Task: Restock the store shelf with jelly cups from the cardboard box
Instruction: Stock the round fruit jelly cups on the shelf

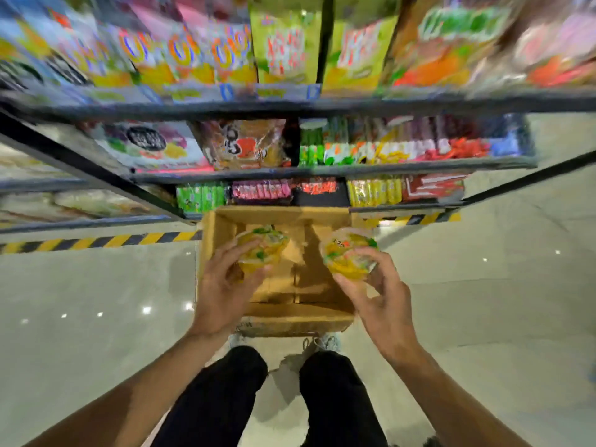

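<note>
Left hand (225, 288): I see it curled round a yellow jelly cup (263, 250), fingers over the near side, held above the open box.
Right hand (380, 295): gripping a second jelly cup (350, 254), thumb and fingertips pinching its rim; this cup is tilted so its lid faces me.
Lid print: orange and green patches on yellow with a few red characters; I cannot read them through the blur.
Cardboard box (290, 317): on the floor against the shelf foot, flaps open, brown bottom showing between the two cups. Dark print on the near flap, illegible.
Store shelf (322, 171): dark metal tiers packed with bright snack packs. One orange bag (245, 146) carries large black and red characters; I cannot make them out.
Top tier: yellow and green bags (283, 50), lettering smeared by motion.
Floor edge: black-and-yellow hazard tape (96, 241) along the shelf base.
Below the hands: black trousers (225, 398) and pale shoes (322, 343).
</note>
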{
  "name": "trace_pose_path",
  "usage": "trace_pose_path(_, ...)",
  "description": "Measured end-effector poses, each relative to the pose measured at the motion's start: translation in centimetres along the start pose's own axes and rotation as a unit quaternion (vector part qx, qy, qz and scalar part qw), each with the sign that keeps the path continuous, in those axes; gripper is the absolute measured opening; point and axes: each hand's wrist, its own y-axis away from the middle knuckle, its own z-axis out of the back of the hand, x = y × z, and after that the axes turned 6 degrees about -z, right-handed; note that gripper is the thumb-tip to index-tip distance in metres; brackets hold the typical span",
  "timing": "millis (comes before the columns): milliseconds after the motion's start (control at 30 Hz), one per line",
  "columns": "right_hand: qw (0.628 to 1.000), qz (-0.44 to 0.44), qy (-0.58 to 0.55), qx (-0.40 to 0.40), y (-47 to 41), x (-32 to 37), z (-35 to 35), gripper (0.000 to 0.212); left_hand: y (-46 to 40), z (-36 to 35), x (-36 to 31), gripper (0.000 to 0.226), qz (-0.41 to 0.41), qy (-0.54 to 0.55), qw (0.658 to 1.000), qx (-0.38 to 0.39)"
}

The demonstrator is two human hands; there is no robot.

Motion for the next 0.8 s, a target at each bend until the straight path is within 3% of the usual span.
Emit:
trace_pose_path(167, 0.996, 0.059, -0.008, -0.067, 6.9, 11.4, 5.0, 0.047, 1.6, 3.0, -15.3, 0.045, -0.097, -0.020, 0.993, 0.071)
trace_pose_path(367, 0.980, 0.149, -0.051, -0.123, 12.2, 16.7, 10.5, 0.052, 2.9, 2.7, -26.1, 0.044, -0.197, -0.061, 0.970, 0.129)
trace_pose_path(533, 0.962, 0.207, -0.045, -0.172, 15.4, 18.3, 18.3, 0.052, 5.6, -2.2, -32.7, 0.047, -0.270, -0.079, 0.952, 0.124)
trace_pose_path(800, 0.950, 0.264, -0.059, -0.153, 18.0, 21.1, 34.8, 0.055, 10.3, -14.4, -43.5, 0.044, -0.349, -0.056, 0.931, 0.093)
